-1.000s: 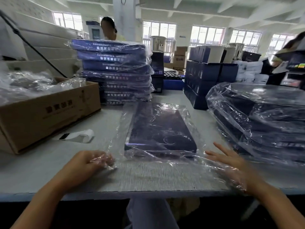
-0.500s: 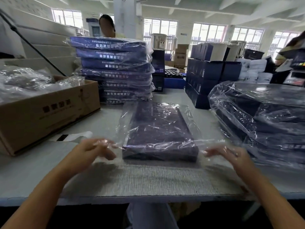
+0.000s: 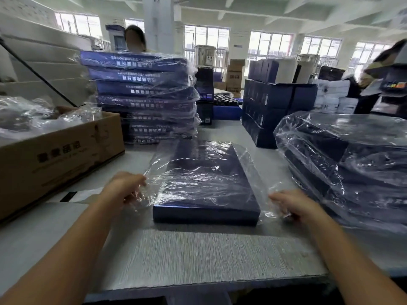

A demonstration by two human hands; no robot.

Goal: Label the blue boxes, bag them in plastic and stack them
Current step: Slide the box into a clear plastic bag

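Table [image 3: 198, 256]: blue box [image 3: 206, 213] in bag [image 3: 154, 172], lengthwise fwd.

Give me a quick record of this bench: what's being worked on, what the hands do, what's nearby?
Item: blue box flat on the table, clear plastic bag over it
Left hand: grips the bag's left edge
Right hand: grips the bag's right edge
Behind: stack of bagged boxes
Left: cardboard carton
Right: pile of bagged boxes

Bare forearms lead to a bare left hand [image 3: 124, 190] and right hand [image 3: 296, 205].
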